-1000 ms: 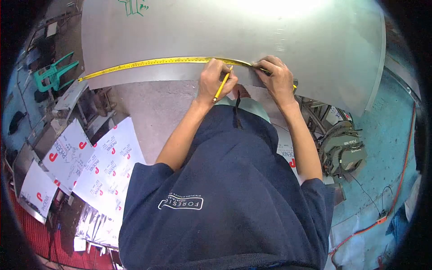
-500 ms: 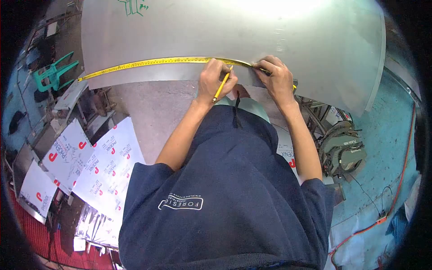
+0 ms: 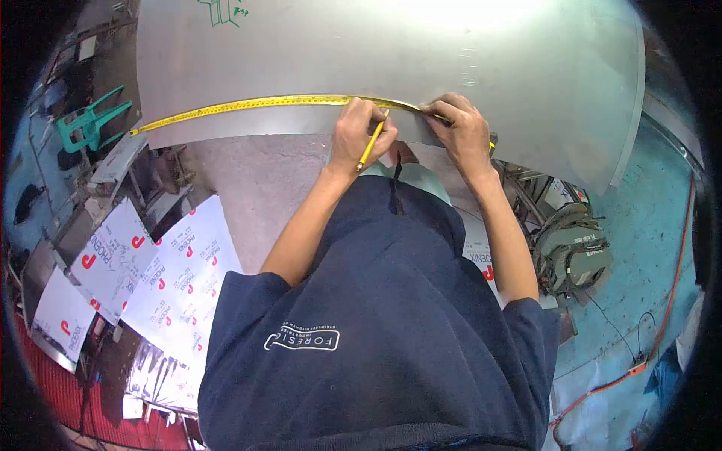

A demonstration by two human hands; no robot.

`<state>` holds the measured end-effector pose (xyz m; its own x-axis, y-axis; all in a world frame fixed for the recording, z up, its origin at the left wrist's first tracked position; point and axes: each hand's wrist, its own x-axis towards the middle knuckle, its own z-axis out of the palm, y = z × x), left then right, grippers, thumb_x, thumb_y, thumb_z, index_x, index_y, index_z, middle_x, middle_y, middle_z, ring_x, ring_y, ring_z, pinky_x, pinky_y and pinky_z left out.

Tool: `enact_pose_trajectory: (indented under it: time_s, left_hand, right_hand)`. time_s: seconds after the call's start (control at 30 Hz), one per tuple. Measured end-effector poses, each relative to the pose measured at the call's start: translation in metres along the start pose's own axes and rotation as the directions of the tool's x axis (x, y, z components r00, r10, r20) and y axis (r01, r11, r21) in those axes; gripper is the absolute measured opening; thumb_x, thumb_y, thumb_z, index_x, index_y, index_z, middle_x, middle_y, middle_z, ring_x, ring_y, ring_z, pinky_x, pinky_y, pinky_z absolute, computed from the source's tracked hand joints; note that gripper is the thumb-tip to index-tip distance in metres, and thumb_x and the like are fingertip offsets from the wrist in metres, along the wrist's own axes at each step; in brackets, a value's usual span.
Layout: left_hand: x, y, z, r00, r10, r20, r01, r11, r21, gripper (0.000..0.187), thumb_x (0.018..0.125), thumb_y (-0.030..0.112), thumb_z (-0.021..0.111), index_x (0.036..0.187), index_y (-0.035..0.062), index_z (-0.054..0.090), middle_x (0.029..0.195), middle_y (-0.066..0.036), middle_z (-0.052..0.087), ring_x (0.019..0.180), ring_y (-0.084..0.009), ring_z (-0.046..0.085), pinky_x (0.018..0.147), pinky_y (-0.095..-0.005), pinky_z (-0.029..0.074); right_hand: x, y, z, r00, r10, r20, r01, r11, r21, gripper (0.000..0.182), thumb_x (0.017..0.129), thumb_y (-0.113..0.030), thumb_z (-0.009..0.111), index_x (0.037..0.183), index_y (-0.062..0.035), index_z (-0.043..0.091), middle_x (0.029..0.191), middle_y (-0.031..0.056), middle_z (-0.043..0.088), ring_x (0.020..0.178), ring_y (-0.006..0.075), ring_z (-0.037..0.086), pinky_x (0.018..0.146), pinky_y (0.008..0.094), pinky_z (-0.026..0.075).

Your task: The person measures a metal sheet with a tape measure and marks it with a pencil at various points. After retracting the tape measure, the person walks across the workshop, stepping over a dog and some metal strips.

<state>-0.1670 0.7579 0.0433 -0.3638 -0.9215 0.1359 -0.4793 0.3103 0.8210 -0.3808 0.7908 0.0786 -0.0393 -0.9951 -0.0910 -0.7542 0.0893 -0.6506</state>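
Note:
My left hand [image 3: 359, 137] is closed around a yellow pencil [image 3: 370, 147]. The pencil's upper end meets the steel sheet beside the tape, and its other end slants down toward me. My right hand [image 3: 462, 131] pinches the yellow tape measure [image 3: 248, 104] between thumb and fingers. Its blade runs left in a shallow curve to the sheet's left edge. A bit of the black-and-yellow case shows past my right palm; the rest is hidden. Beneath both hands lies the large grey metal sheet [image 3: 301, 60], with a green sketch at its upper left.
A green plastic stool [image 3: 92, 120] lies to the left. Below it are white film-covered sheets [image 3: 177, 282] with red logos. At the right sits a dark green cut-off saw [image 3: 575, 252], and an orange cable [image 3: 673, 301] crosses the blue floor.

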Motion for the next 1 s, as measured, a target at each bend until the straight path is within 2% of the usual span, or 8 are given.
enact_pose_trajectory:
  time_s: [0.3,0.37,0.53,0.6,0.73,0.83,0.9,1.0]
  left_hand:
    - [0.000,0.001,0.000,1.000,0.019,-0.007,-0.019,1.000,0.007,0.020,0.072,0.002,0.074,0.082,0.0034,0.056,0.078,-0.013,0.056,0.072,-0.0335,0.059,0.066,-0.0437,0.050]
    - [0.000,0.002,0.000,1.000,0.016,-0.010,-0.016,1.000,0.003,0.020,0.072,0.002,0.074,0.082,0.0034,0.057,0.077,-0.013,0.056,0.072,-0.0336,0.059,0.066,-0.0437,0.050]
    - [0.005,0.004,-0.005,0.999,0.042,-0.003,-0.042,0.999,0.026,0.019,0.072,0.002,0.074,0.080,0.0029,0.056,0.076,-0.013,0.057,0.069,-0.0330,0.059,0.065,-0.0438,0.050]
    - [0.012,0.013,-0.017,0.976,-0.110,0.190,0.111,0.994,0.004,0.018,0.073,0.004,0.073,0.080,0.0019,0.056,0.076,-0.014,0.058,0.065,-0.0324,0.058,0.064,-0.0442,0.050]
    - [0.009,0.010,-0.011,0.984,-0.136,0.112,0.144,0.987,-0.067,0.017,0.074,0.005,0.072,0.081,0.0012,0.056,0.076,-0.015,0.059,0.062,-0.0322,0.057,0.062,-0.0441,0.049]
    - [0.006,0.007,-0.005,0.994,-0.098,0.049,0.100,0.994,-0.042,0.017,0.076,0.005,0.072,0.081,0.0016,0.057,0.076,-0.014,0.058,0.065,-0.0319,0.058,0.063,-0.0435,0.049]
    - [0.006,0.006,-0.004,1.000,-0.018,0.014,0.017,1.000,0.018,0.020,0.079,0.004,0.075,0.079,0.0020,0.055,0.073,-0.012,0.056,0.063,-0.0271,0.059,0.060,-0.0387,0.049]
    - [0.005,0.004,-0.003,1.000,-0.021,0.014,0.021,1.000,0.011,0.019,0.079,0.003,0.075,0.080,0.0025,0.056,0.074,-0.012,0.057,0.066,-0.0275,0.059,0.061,-0.0390,0.050]
  right_hand:
    - [-0.001,0.002,0.000,1.000,-0.008,-0.009,0.008,1.000,0.012,0.011,0.082,-0.015,0.078,0.092,-0.0127,0.077,0.096,0.0003,0.071,0.096,0.0246,0.069,0.081,0.0406,0.056]
    - [-0.001,0.003,0.001,1.000,-0.026,-0.004,0.026,1.000,0.011,0.013,0.082,-0.012,0.078,0.095,-0.0101,0.077,0.099,0.0037,0.072,0.094,0.0271,0.070,0.080,0.0400,0.056]
    - [0.000,0.002,0.002,1.000,-0.013,-0.001,0.013,1.000,-0.004,0.011,0.082,-0.016,0.078,0.092,-0.0126,0.076,0.098,0.0002,0.071,0.096,0.0245,0.069,0.082,0.0405,0.056]
    - [-0.001,0.002,0.001,1.000,-0.010,0.000,0.010,1.000,-0.010,0.011,0.082,-0.015,0.077,0.092,-0.0125,0.076,0.098,0.0002,0.071,0.096,0.0245,0.069,0.082,0.0404,0.056]
    - [0.001,0.001,0.001,1.000,-0.013,-0.007,0.013,1.000,0.000,0.011,0.082,-0.014,0.077,0.092,-0.0118,0.076,0.098,0.0004,0.071,0.096,0.0246,0.069,0.082,0.0405,0.056]
    - [-0.001,0.001,-0.001,1.000,-0.009,-0.004,0.009,1.000,0.009,0.011,0.082,-0.014,0.077,0.092,-0.0111,0.076,0.098,0.0007,0.071,0.096,0.0247,0.068,0.081,0.0407,0.055]
    - [-0.001,0.000,-0.001,1.000,-0.005,0.001,0.005,1.000,0.014,0.011,0.082,-0.014,0.076,0.092,-0.0108,0.075,0.097,0.0008,0.071,0.095,0.0248,0.068,0.081,0.0408,0.055]
    - [-0.001,0.001,-0.001,1.000,-0.008,0.007,0.008,1.000,-0.001,0.010,0.082,-0.015,0.077,0.092,-0.0104,0.075,0.097,0.0012,0.070,0.095,0.0248,0.068,0.080,0.0409,0.054]
